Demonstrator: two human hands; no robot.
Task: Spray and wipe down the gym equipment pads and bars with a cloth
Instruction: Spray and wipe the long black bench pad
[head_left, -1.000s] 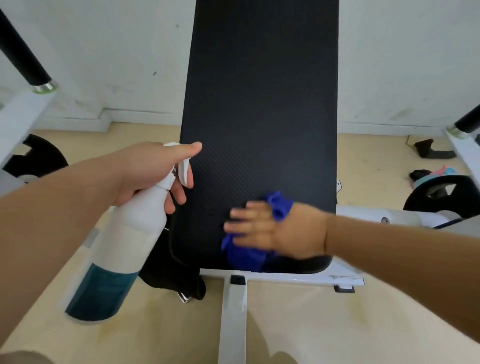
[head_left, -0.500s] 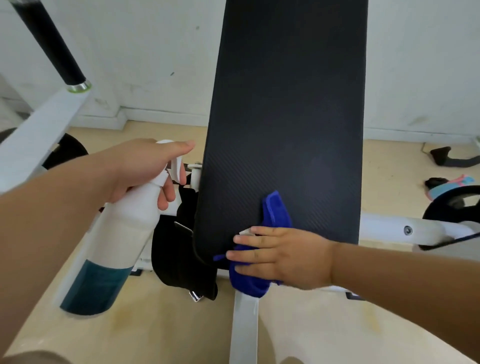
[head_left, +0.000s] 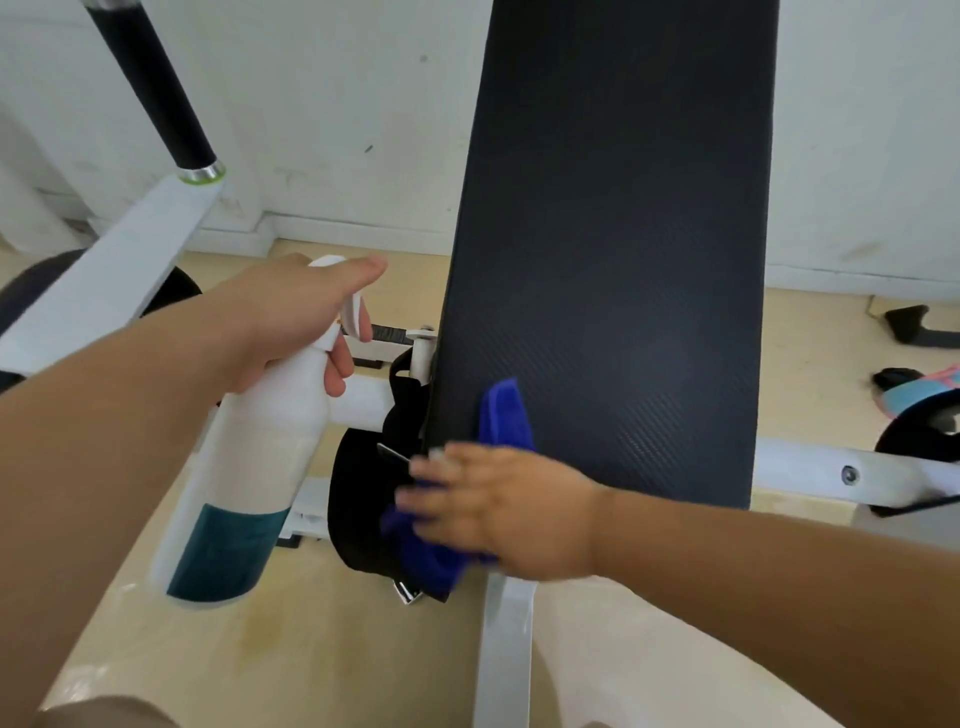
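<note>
I count two hands, my left hand (head_left: 291, 322) and my right hand (head_left: 514, 512). There is one spray bottle (head_left: 249, 467), one blue cloth (head_left: 506, 415), one black pad (head_left: 613, 260) and one black-sleeved bar (head_left: 156, 88) at upper left. There are two dark weight plates: a left plate (head_left: 26, 296) and a right plate (head_left: 906, 441) at the frame's side edges.

pad face: bench pad (head_left: 613, 234) bare and open above the right hand (head_left: 509, 509) and cloth (head_left: 506, 415).
left edge: tight; black strap (head_left: 358, 499) and white crossbar (head_left: 358, 405) against it, spray bottle (head_left: 254, 457) in left hand (head_left: 291, 317) just beside.
far left: slanted white arm (head_left: 114, 270), black bar (head_left: 156, 88).
right edge: white tube (head_left: 810, 470), weight plate (head_left: 914, 436) beyond.
</note>
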